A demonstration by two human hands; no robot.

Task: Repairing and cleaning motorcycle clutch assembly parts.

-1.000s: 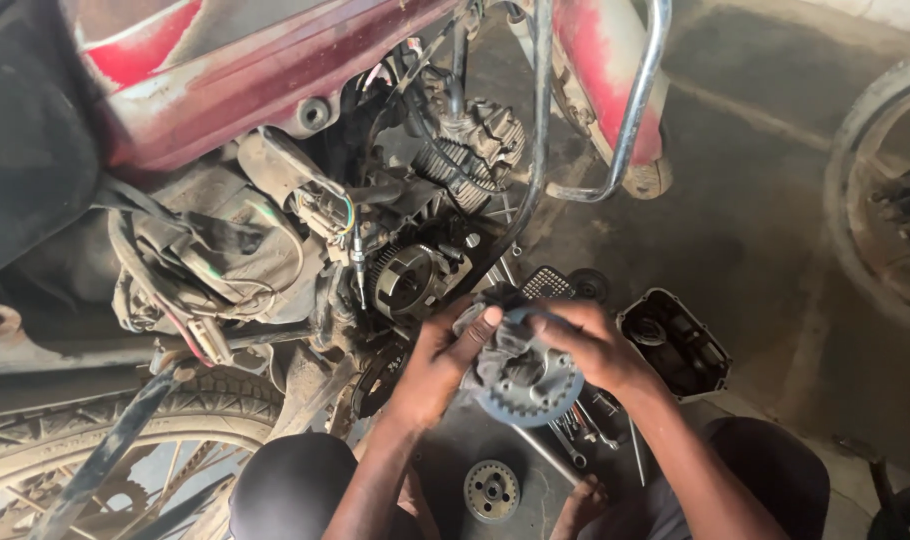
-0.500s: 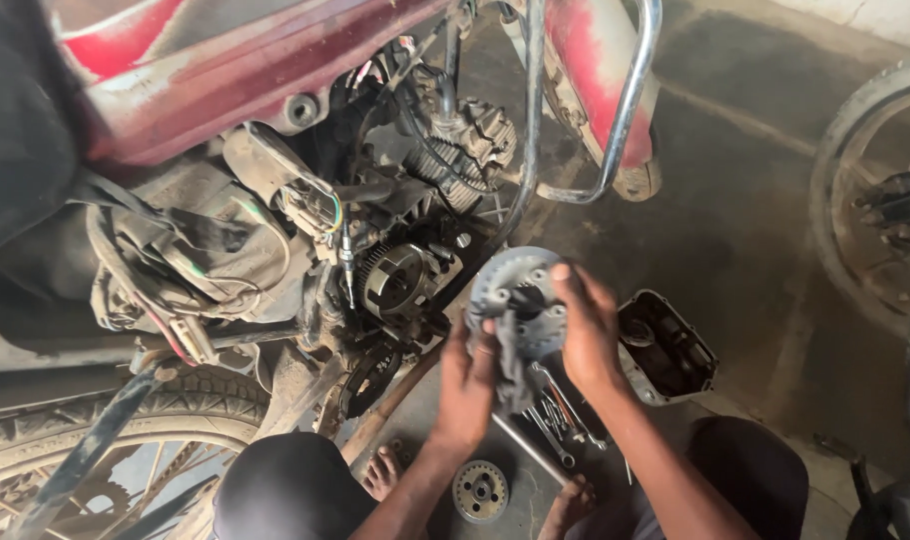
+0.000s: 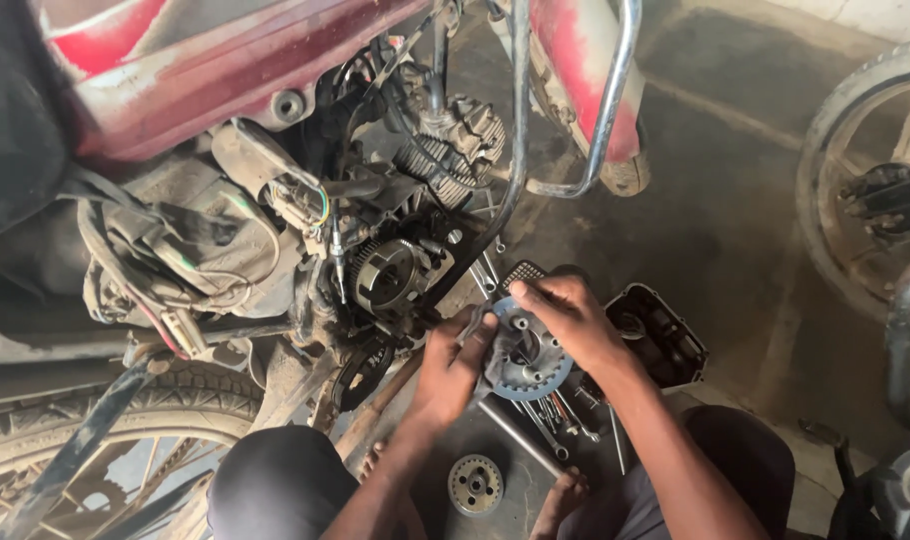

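Note:
Both of my hands hold a round toothed metal clutch part (image 3: 523, 352) in front of me, just below the open engine of a red motorcycle (image 3: 275, 90). My left hand (image 3: 449, 366) grips its left side, and my right hand (image 3: 567, 318) lies over its top and right edge. The exposed round clutch housing (image 3: 387, 272) on the engine sits up and to the left of the part, a short gap away.
A smaller gear (image 3: 474, 484) lies on the floor below my hands, beside wrenches (image 3: 555, 425) and a rod. A black engine cover (image 3: 663, 338) rests at the right. The chrome crash bar (image 3: 575, 120), rear tyre (image 3: 125, 420) and another wheel (image 3: 865, 190) surround the spot.
The toothed part went up toward the engine half a second ago and now sits lower and turned, its flat face up. My right hand has shifted over its top.

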